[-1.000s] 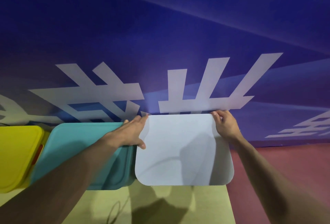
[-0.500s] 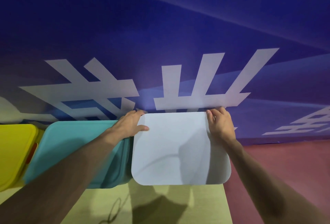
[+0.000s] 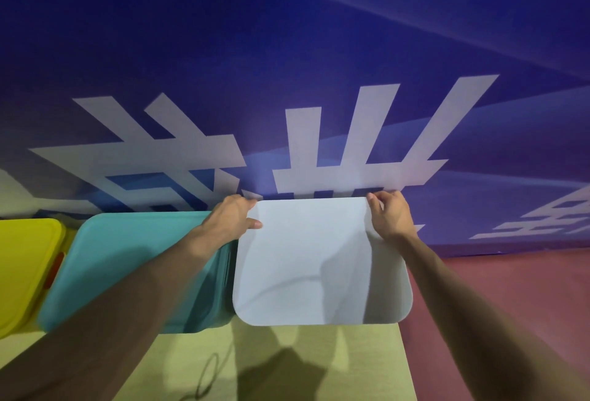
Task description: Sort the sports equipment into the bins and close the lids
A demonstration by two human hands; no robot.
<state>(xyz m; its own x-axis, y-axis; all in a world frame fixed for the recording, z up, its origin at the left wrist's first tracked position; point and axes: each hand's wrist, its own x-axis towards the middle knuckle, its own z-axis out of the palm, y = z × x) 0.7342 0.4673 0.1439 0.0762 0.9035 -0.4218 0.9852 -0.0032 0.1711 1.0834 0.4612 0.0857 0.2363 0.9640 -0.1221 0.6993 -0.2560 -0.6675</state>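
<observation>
Head view, single moment. Three bins stand in a row against a blue wall (image 3: pixel 287 33) printed with large white characters. All three lids are down.

White lid (image 3: pixel 322 260): lies flat on the rightmost bin, whose body is hidden beneath it. Both hands hold it at the two far corners, next to the wall.
- Left hand (image 3: pixel 228 220): at the far left corner. Thumb lies on top of the lid surface, pointing right; the other fingers curl over the far edge and grasp the corner.
- Right hand (image 3: pixel 391 217): at the far right corner. Fingers (image 3: pixel 378 199) bent over the far edge, pinching the corner; the thumb cannot be made out.

The lid's near edge is free of both hands, well apart from the fingers.

Teal lid (image 3: pixel 134 260): shut on the middle bin, just beside the white one; the left forearm crosses above it.
Yellow lid (image 3: pixel 22 260): shut on the leftmost bin, partly cut off by the frame edge.

The bins rest on a pale yellow-green desk (image 3: pixel 287 365). Red floor (image 3: pixel 510 289) to the right.
</observation>
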